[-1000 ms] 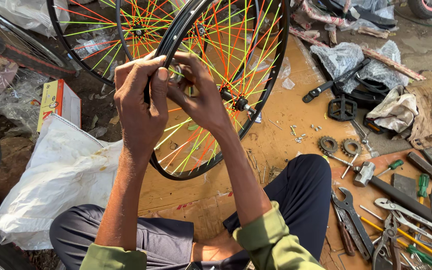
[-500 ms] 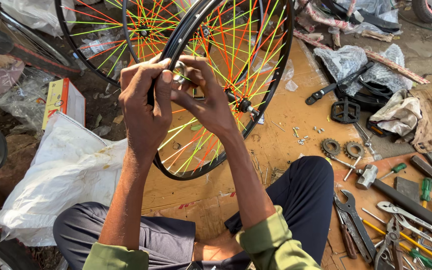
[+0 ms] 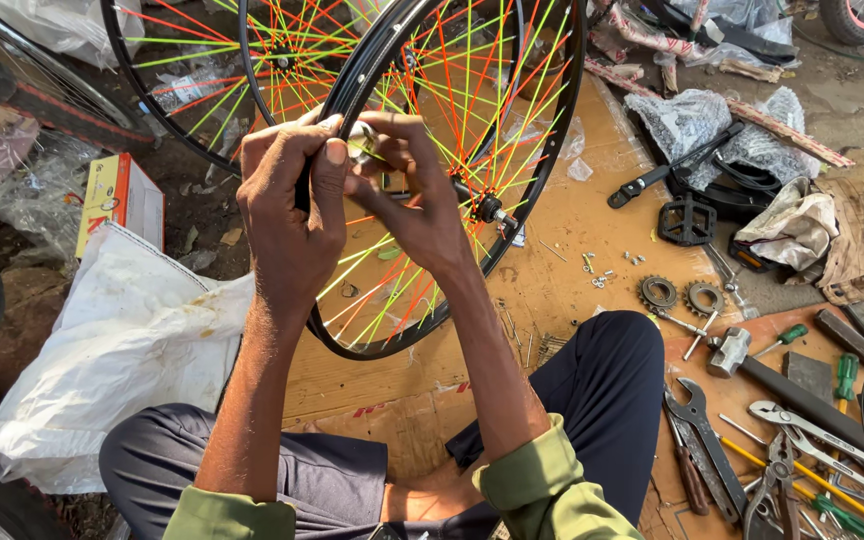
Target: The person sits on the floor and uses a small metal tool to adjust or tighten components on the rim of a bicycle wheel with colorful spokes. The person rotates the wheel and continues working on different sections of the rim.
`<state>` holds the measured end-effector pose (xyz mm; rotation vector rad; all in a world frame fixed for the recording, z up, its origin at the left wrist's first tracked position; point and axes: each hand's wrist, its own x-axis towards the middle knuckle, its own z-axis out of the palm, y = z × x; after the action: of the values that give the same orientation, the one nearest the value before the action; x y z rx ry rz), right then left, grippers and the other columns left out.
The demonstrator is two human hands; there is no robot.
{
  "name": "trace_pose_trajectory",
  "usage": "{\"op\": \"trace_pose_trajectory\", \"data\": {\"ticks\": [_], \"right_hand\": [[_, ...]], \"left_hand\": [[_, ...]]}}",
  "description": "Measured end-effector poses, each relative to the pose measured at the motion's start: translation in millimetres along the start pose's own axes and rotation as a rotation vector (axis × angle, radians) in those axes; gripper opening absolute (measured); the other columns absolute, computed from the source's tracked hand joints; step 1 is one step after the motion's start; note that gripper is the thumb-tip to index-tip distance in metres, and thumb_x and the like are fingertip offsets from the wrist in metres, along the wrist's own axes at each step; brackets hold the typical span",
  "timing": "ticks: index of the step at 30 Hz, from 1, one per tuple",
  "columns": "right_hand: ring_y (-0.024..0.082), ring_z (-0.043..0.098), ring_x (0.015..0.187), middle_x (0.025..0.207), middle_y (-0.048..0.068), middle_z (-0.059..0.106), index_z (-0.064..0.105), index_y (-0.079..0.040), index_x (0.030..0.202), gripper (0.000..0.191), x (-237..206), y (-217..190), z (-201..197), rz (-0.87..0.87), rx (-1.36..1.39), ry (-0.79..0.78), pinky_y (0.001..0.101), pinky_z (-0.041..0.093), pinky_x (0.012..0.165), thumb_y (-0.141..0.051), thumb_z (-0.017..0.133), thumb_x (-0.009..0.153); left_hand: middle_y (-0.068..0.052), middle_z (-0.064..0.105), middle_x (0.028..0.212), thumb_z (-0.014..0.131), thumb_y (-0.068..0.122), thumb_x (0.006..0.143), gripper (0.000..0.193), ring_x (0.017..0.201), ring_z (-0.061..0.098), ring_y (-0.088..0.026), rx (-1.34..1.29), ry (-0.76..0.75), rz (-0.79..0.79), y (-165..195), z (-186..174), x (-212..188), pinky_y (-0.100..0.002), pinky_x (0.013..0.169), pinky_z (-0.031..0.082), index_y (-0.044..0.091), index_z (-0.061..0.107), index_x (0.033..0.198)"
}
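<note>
- Left hand (image 3: 287, 215) is wrapping around the black rim of the bicycle wheel (image 3: 552, 120) at upper centre of the frame, fingers curled closed over the rim, thumb pressing inward.
- Right hand (image 3: 417, 205) is meeting it from the right, fingertips pinching shut on a small silvery part (image 3: 360, 135) sitting right at the rim's inner edge; too small to say exactly what it is.
- The wheel is standing roughly upright, tilted, its lower arc resting near the brown cardboard sheet (image 3: 592, 230); orange and green spokes are fanning from the hub (image 3: 487, 207), which lies just right of and below the right hand.
- The small part is lying between both thumbs, touching the rim; both hands are equally near, with the right doing the pinching.
- A second spoked wheel (image 3: 177, 75) is leaning behind, upper left.
- White sack (image 3: 122, 350) at lower left; hammer (image 3: 737, 355), two sprockets (image 3: 680, 295), a black pedal (image 3: 687, 220) and pliers (image 3: 777, 470) are lying at right.
</note>
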<state>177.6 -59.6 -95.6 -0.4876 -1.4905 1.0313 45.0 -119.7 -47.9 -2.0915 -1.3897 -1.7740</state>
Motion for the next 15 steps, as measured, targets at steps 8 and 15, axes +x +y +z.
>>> {"op": "trace_pose_trajectory", "data": {"ticks": [8,15], "right_hand": [[0.016,0.073,0.095,0.107,0.007,0.075,0.061,-0.012,0.121,0.030,18,2,15,0.192,-0.377,0.095,0.0348,0.060,0.086,-0.013,0.078,0.095],[0.011,0.064,0.112,0.121,0.006,0.064,0.054,-0.011,0.131,0.039,0,-2,1,0.027,0.178,-0.026,0.0318,0.059,0.091,-0.002,0.070,0.096]], "left_hand": [[-0.015,0.071,0.124,0.066,0.007,0.110,0.014,0.119,0.060,-0.027,-0.016,0.018,0.031,-4,1,-1,-0.038,0.105,0.049,-0.001,0.069,0.121],[-0.010,0.071,0.107,0.066,0.007,0.109,0.010,0.110,0.060,-0.025,-0.005,0.013,0.008,-2,-1,-3,-0.037,0.099,0.050,0.000,0.068,0.115]]}}
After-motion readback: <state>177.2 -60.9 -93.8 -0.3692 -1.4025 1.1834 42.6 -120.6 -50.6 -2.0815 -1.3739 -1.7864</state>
